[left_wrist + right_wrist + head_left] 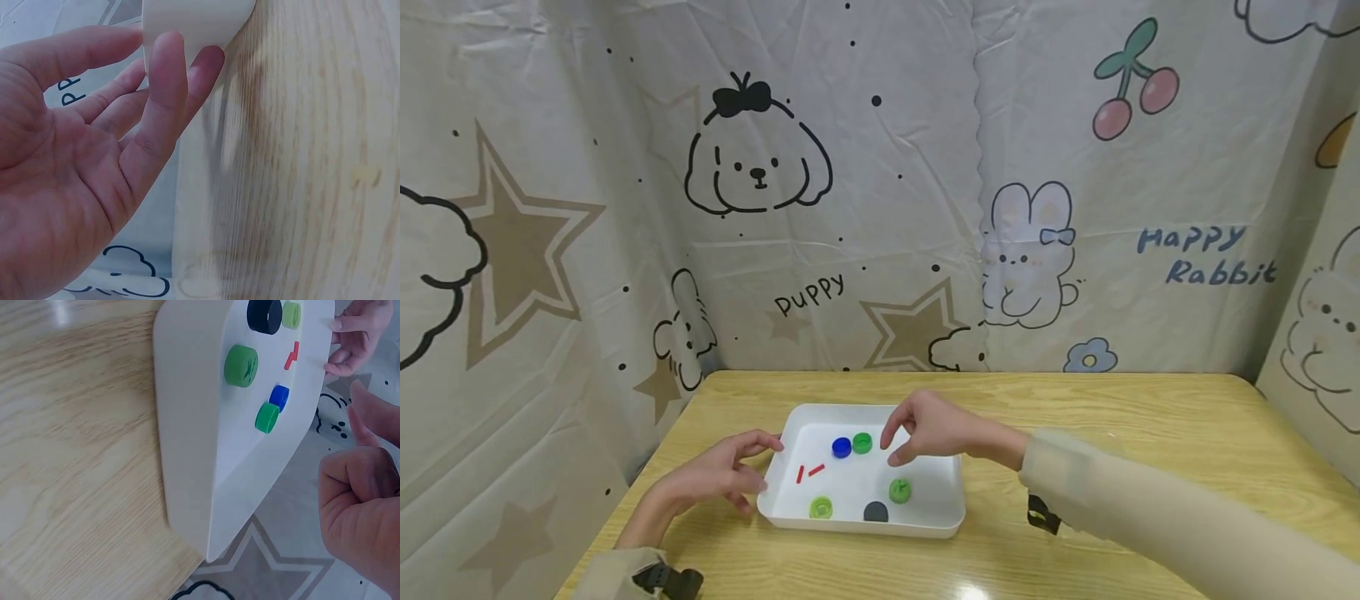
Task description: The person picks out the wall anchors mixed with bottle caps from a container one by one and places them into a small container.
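A white tray [846,524] stands on the wooden table. Inside lie a blue bottle cap [842,447], a green bottle cap [862,442], a lighter green cap [900,491], a yellow-green cap [821,507] and a black cap [876,512], part-hidden by the near wall in the head view. Two short red sticks [816,470] lie left of centre. My left hand [722,468] touches the tray's left edge with loosely bent fingers. Over the tray's right part hovers my right hand [936,425], thumb and index finger apart and nothing between them.
The wooden table [1000,562] extends around the tray. A patterned curtain [880,192] hangs behind and beside it. Partly behind the right sleeve [1120,492], a faint clear round outline shows on the table. Black straps sit at both wrists.
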Available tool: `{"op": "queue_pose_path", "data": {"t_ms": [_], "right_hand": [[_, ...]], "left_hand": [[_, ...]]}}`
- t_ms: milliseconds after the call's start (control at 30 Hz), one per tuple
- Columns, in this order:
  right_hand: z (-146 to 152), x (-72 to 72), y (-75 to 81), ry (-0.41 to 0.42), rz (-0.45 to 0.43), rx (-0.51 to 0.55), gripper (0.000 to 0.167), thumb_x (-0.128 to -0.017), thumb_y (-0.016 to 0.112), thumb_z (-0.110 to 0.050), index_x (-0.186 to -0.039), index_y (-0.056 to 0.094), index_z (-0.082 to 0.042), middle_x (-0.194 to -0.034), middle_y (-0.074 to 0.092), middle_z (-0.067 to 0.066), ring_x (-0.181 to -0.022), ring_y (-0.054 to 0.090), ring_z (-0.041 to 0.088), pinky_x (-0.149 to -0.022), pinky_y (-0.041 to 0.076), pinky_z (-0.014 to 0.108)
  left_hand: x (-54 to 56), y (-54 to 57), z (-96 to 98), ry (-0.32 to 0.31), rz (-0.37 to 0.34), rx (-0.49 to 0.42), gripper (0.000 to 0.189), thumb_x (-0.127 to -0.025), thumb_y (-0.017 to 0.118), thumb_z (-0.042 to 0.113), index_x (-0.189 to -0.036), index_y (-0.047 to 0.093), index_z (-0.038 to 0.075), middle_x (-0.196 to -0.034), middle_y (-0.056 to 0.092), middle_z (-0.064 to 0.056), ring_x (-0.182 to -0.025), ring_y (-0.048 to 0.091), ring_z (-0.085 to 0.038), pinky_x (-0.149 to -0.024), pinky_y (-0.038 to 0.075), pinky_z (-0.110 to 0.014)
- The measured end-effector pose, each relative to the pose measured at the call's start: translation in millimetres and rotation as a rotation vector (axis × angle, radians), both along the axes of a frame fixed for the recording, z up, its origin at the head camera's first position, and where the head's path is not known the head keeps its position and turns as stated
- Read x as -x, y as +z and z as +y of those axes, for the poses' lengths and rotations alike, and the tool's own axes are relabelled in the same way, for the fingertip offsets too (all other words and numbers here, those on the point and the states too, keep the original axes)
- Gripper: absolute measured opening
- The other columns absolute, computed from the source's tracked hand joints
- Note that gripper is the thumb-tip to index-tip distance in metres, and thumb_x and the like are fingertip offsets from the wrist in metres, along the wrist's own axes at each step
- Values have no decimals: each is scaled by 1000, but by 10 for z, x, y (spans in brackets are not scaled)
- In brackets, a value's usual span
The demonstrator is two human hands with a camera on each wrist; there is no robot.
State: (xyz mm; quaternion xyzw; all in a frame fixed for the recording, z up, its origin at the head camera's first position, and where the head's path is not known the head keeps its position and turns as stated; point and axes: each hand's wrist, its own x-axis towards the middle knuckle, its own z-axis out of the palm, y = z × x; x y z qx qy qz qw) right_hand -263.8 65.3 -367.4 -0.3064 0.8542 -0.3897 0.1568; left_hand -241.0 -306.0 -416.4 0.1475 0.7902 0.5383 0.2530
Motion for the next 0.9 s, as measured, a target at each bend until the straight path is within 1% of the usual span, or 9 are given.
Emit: {"op": "queue_pose_path", "data": {"t_ms": [100,333,400,533,633,700,767,800,900], "right_hand": [[-104,39,-37,14,3,-5,16,-81,90,-5,-88,82,-17,-56,37,-5,-55,33,12,-57,33,25],[-353,96,-76,39,10,-20,16,-81,90,-6,-87,82,-18,-58,41,-5,-58,37,11,-57,35,26],[-424,106,-87,38,14,-24,15,-81,90,-6,-88,83,-17,-58,42,-5,-59,38,12,-58,35,26],[-551,127,-124,44,47,-37,13,-81,91,-7,-92,84,-11,-62,50,-3,-62,42,13,-59,36,25],[-636,151,-161,80,79,-48,15,-81,91,-7,-95,84,-9,-75,67,-3,-74,51,16,-65,39,24],[-685,172,-189,115,99,-61,16,-82,90,-7,-96,84,-8,-87,72,-1,-84,55,20,-71,41,26],[-728,197,-216,142,120,-88,17,-83,90,-9,-99,85,-10,-98,74,0,-93,55,21,-77,41,26],[-745,208,-228,153,131,-102,17,-84,90,-10,-100,85,-10,-100,73,1,-96,56,21,-79,42,26],[-795,244,-250,176,143,-127,19,-84,90,-11,-103,85,-11,-102,69,7,-98,56,24,-79,41,26]], "left_hand": [[9,-12,2,4,-3,5,54,-92,68,-2,-142,47,-4,-168,16,-34,-79,69,-31,-64,63,-40],[8,-18,-18,10,-6,-5,54,-92,68,-2,-142,47,-3,-168,15,-34,-84,70,-32,-65,63,-42],[8,-15,-19,11,-7,-4,55,-92,68,-2,-143,47,-3,-168,15,-34,-83,69,-32,-65,63,-42],[11,-14,-14,15,-7,7,55,-93,68,-1,-143,47,-3,-168,15,-33,-78,68,-31,-65,63,-42],[8,-8,-11,15,-10,12,54,-92,69,0,-142,47,-3,-168,15,-34,-77,68,-30,-66,63,-42],[5,-6,-13,12,-12,11,54,-92,69,0,-142,48,-3,-168,15,-34,-76,68,-30,-66,64,-42],[3,-1,-13,6,-10,7,54,-92,69,0,-142,48,-3,-168,14,-34,-75,68,-30,-66,64,-42],[6,-4,-15,4,-9,6,54,-93,69,0,-142,48,-3,-169,14,-34,-74,67,-29,-66,64,-42],[10,-8,-23,-3,-6,-2,54,-93,68,0,-143,47,-4,-169,14,-34,-73,67,-29,-66,64,-42]]}}
